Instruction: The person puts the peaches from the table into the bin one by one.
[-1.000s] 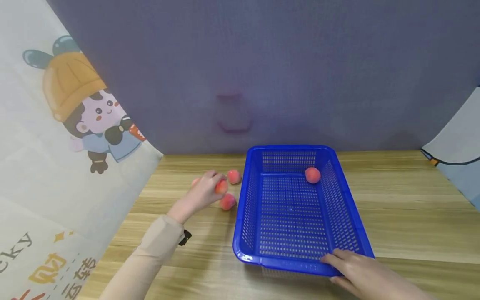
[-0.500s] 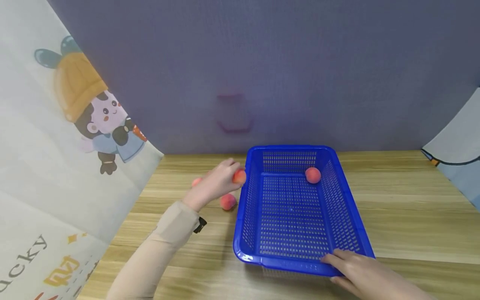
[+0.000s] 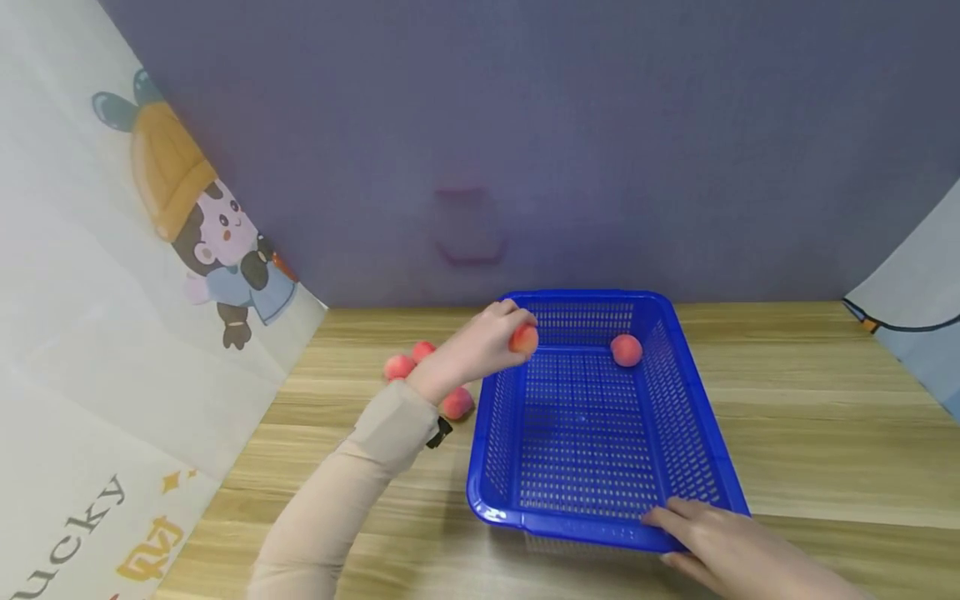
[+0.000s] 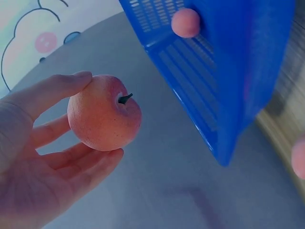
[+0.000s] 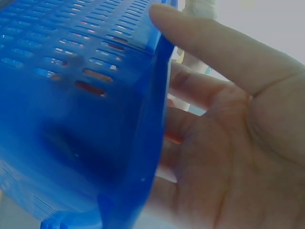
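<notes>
My left hand (image 3: 487,337) grips a small orange-red apple (image 4: 102,114) with a dark stem, thumb on one side and fingers on the other. In the head view this hand is over the far left part of a blue plastic basket (image 3: 607,533). Another reddish fruit (image 3: 626,350) lies inside the basket at its far right. My right hand (image 3: 723,542) holds the basket's near rim at the right corner, with the rim between thumb and fingers in the right wrist view. Left of the basket, several similar fruits (image 3: 457,403) sit on the table, partly behind my left forearm.
The wooden table (image 3: 810,417) ends at a grey-blue upright panel (image 3: 600,150) at the back. A white sheet with a cartoon figure (image 3: 232,233) hangs on the left. A black cable (image 3: 900,327) runs along the right back edge.
My left hand has carried the apple rightward from beside the other fruits to over the basket. The right hand and basket have stayed in place.
</notes>
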`<action>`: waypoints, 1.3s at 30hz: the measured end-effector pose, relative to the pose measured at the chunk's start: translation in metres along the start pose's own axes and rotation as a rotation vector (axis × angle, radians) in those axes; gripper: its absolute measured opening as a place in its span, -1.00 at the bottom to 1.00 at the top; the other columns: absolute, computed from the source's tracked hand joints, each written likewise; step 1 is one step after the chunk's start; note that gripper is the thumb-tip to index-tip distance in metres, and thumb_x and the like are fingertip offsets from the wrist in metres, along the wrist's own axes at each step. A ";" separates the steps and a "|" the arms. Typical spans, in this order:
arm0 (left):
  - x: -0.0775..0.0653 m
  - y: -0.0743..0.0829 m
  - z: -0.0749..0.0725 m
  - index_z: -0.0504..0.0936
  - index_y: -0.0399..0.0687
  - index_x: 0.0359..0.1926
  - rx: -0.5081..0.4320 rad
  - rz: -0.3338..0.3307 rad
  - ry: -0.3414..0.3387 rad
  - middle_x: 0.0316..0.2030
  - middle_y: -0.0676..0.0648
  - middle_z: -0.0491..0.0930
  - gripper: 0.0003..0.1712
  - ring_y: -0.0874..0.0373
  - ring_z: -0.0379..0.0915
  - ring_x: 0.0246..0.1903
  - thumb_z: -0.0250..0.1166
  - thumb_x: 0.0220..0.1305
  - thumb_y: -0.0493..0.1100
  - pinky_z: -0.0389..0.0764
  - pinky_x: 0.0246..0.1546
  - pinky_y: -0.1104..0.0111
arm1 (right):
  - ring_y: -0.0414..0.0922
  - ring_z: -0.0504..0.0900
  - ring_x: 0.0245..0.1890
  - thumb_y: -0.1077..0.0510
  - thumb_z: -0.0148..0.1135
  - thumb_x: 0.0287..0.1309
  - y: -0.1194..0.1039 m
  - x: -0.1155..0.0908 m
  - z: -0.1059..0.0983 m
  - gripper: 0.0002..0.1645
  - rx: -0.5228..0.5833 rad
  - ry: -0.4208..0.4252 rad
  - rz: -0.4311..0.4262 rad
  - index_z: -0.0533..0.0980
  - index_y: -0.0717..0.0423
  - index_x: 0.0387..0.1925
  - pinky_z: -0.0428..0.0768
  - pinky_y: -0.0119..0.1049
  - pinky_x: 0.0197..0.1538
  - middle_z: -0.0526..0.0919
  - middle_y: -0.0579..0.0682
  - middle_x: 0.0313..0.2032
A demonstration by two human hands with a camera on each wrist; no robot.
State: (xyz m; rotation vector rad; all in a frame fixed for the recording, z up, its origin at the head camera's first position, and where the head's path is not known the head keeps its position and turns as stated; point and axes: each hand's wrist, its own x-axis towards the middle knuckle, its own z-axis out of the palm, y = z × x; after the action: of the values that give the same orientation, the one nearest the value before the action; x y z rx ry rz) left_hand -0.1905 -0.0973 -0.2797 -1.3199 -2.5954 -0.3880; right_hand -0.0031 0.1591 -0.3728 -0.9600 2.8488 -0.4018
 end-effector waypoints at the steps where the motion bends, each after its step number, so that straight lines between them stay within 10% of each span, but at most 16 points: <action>1: 0.003 0.002 0.001 0.53 -0.21 -0.17 -0.004 0.006 -0.004 -0.27 -0.12 0.46 -0.67 0.08 0.38 -0.28 0.24 -0.05 -0.27 0.44 -0.27 0.39 | 0.10 0.57 -0.30 0.02 0.20 0.00 0.000 0.000 0.000 -0.63 0.003 -0.005 0.002 0.47 0.10 -0.15 0.54 -0.04 -0.34 0.58 0.11 -0.25; 39: 0.088 0.069 0.067 0.48 -0.06 0.00 0.028 0.045 -0.153 -0.21 -0.02 0.41 -0.58 0.25 0.30 -0.27 0.22 0.06 -0.11 0.37 -0.32 0.62 | -0.13 0.56 -0.41 0.01 0.22 -0.03 0.003 0.000 -0.001 -0.64 -0.005 0.000 -0.029 0.48 0.10 -0.19 0.57 -0.19 -0.41 0.54 -0.09 -0.37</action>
State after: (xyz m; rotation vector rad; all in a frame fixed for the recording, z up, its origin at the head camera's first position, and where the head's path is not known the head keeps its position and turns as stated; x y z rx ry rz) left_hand -0.1900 0.0304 -0.3072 -1.4494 -2.6773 -0.2514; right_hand -0.0047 0.1619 -0.3726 -1.0031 2.8401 -0.3970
